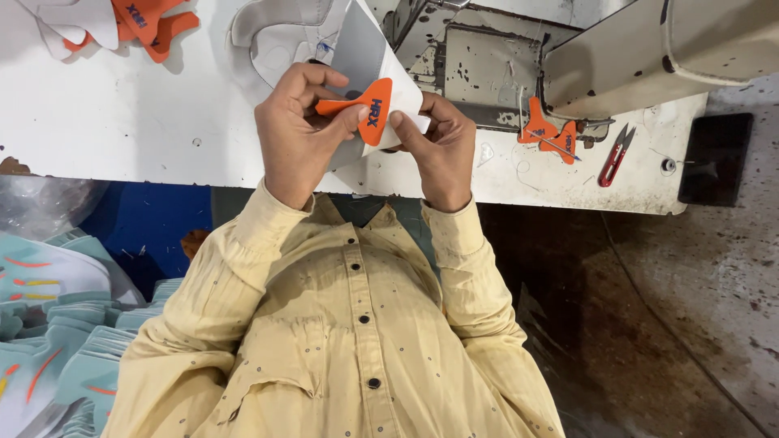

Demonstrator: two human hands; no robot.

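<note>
Head view, looking down over the yellow shirt (349,341) to the white worktable (122,113). Both hands are working close together at the table's near edge. The left hand (296,134) is pinching an orange patch (369,109), thumb on top and fingers curled behind. The right hand (442,150) is pressing its thumb onto the patch's other edge, with its fingers tucked behind a grey-white panel (365,49). So both hands are clamped on the patch and the panel together. The patch is lying flat on the panel's face, and both pieces are being held up off the table, between the two thumbs.

Judging by how things lie, the patch is being lined up and is not yet stitched. The pair is sitting well apart from the sewing machine (649,49), whose arm is reaching in from the upper right. Under that arm, two more orange pieces (548,134) are lying at the needle area; whether thread is joining them, I cannot tell. Red thread snips (614,156) are resting just beside them, untouched.

At the far left corner, a small pile of orange and white pieces (146,24) is waiting, which suggests more remains to be done. Another white cut piece (276,36) is lying behind the hands. Down at lower left, a stack of teal panels (49,324) is sitting below table level.
</note>
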